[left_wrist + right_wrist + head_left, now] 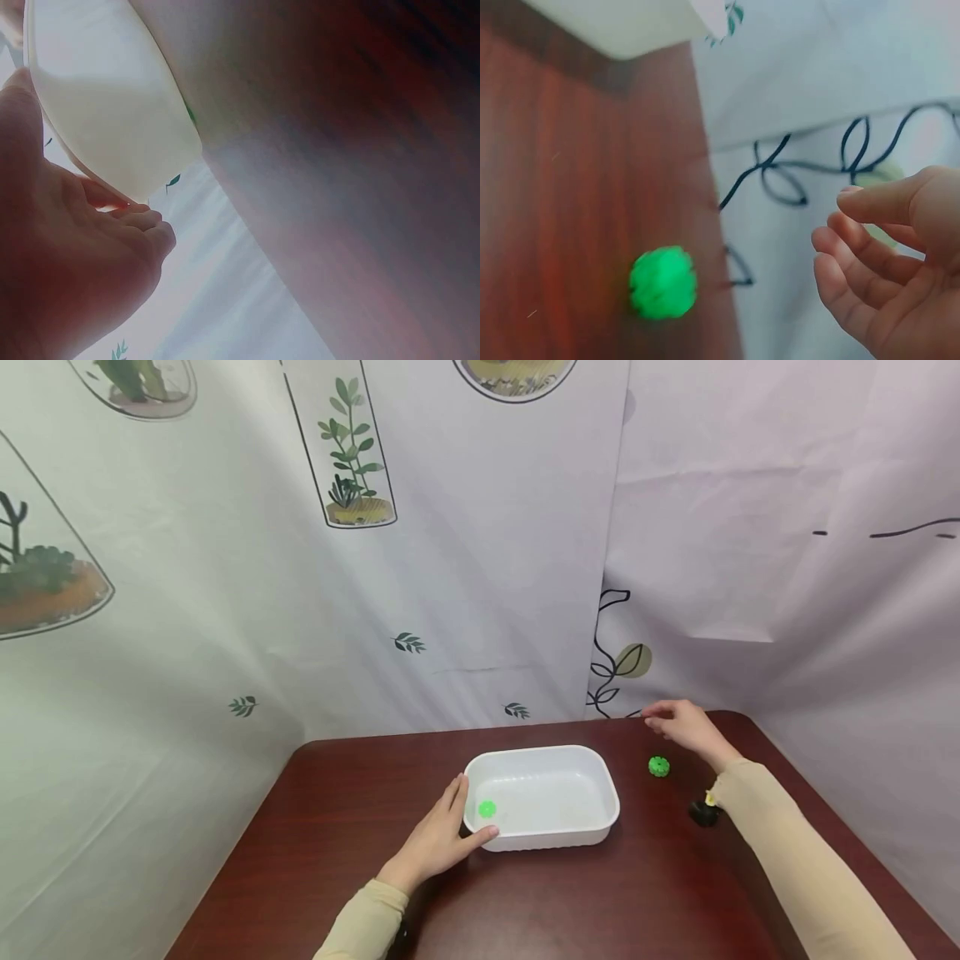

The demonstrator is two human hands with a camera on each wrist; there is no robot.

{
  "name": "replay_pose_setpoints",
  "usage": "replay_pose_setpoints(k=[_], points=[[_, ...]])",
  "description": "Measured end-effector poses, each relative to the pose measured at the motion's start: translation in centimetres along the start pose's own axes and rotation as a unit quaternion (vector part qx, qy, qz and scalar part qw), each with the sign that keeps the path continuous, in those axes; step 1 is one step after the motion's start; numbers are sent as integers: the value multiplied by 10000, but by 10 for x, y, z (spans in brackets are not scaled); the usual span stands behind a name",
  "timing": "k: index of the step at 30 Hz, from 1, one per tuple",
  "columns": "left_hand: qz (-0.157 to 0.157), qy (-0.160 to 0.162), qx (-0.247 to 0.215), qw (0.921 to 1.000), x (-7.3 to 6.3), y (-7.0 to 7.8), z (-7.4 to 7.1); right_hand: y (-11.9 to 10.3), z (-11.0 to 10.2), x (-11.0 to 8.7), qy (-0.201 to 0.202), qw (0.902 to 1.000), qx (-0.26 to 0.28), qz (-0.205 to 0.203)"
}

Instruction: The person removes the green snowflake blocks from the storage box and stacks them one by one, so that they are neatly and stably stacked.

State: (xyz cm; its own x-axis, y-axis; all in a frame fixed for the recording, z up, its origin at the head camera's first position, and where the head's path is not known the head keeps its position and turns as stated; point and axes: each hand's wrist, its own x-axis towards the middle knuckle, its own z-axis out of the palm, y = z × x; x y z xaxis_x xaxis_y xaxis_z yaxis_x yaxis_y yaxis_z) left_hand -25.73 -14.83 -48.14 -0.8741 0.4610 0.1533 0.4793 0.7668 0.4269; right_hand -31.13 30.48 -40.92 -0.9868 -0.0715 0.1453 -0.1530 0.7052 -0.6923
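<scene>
A white plastic basin (555, 839) stands on the table. My left hand (438, 835) holds its near left corner, thumb on the front rim and fingers along the left side; in the left wrist view the hand (82, 240) lies against the basin's (112, 112) edge. Inside, at the left, lies a light green flower-shaped piece (487, 809). To the right of the basin, a green scalloped round piece (659, 767) rests on the wood. My right hand (686, 727) hovers just beyond it, fingers loosely bent and holding nothing, as the right wrist view also shows of the hand (900, 262).
The dark red-brown wooden table (540, 902) ends at a hanging white cloth (480, 568) printed with plants, which also closes off both sides. A small black object (703, 813) shows beneath the right wrist, with a yellow bit at the cuff.
</scene>
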Motion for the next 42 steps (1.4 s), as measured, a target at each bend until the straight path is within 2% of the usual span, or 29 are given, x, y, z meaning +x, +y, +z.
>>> replay_pose_setpoints(k=[11, 20, 26, 31, 37, 42], points=[[13, -35, -102, 9999, -1, 0, 1, -55, 9, 28, -164, 9962, -342, -781], [-40, -42, -74, 10000, -1, -4, 2, -98, 36, 44, -587, 9887, -562, -1261], [4, 19, -54, 10000, -1, -4, 0, -132, 55, 46, -946, 9836, -505, -1453], [-8, -43, -82, 10000, -1, -2, -1, -150, 74, 40, -1176, 9790, -483, -1592], [0, -59, -76, 10000, -1, -1, -1, -158, 95, 36, -1492, 9658, -800, -1964], [35, -41, -100, 9999, -2, -1, -1, -162, 111, 33, -1807, 9494, -1016, -2358]])
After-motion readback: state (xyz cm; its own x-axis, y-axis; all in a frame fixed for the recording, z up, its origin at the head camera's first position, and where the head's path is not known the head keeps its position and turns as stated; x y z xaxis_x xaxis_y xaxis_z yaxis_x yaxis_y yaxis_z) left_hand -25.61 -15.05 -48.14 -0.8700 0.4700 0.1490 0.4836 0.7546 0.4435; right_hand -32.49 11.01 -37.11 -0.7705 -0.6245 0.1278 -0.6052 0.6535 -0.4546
